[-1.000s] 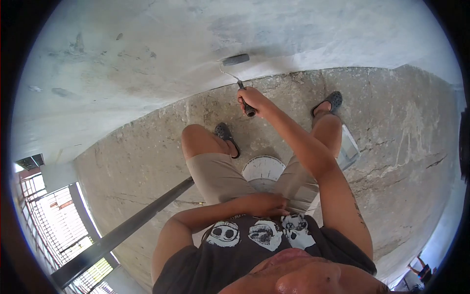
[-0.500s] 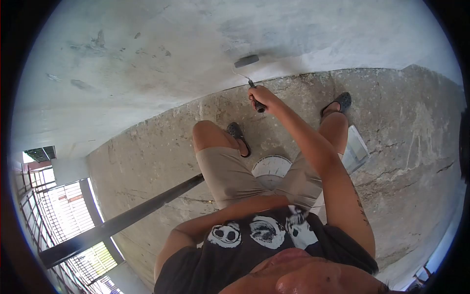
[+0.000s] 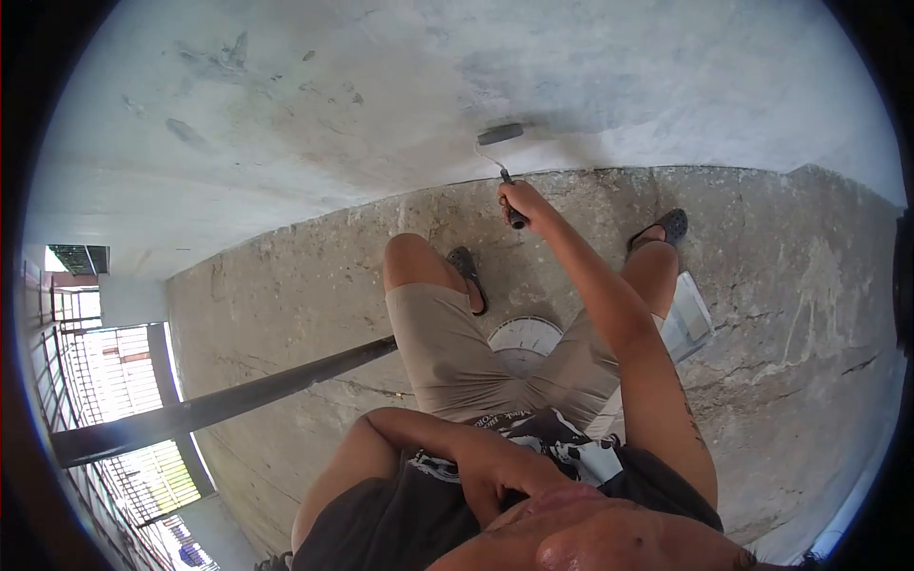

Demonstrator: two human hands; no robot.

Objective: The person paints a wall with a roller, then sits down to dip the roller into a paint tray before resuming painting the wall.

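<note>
My right hand (image 3: 524,203) is wrapped round the black handle of a paint roller (image 3: 501,134), arm stretched forward. The roller's dark grey sleeve lies on or close to the pale, patchy wall (image 3: 400,105), just above the floor line, beside a darker smudged area. My left hand (image 3: 509,474) is raised over the chest of my dark printed shirt (image 3: 381,504), close to my chin. Its fingertips are hidden, so whether it grips the shirt does not show.
A round white lid or bucket top (image 3: 526,335) sits between my legs. Beside my right leg is a pale rectangular tray or container (image 3: 693,314). A dark pole (image 3: 228,404) crosses on the left, before barred openings (image 3: 124,371). Cracked concrete floor (image 3: 305,295) meets the wall.
My left hand has risen from my waist to my upper chest, and the shirt front looks bunched. The view has tilted a little; the roller stays near the same patch of wall.
</note>
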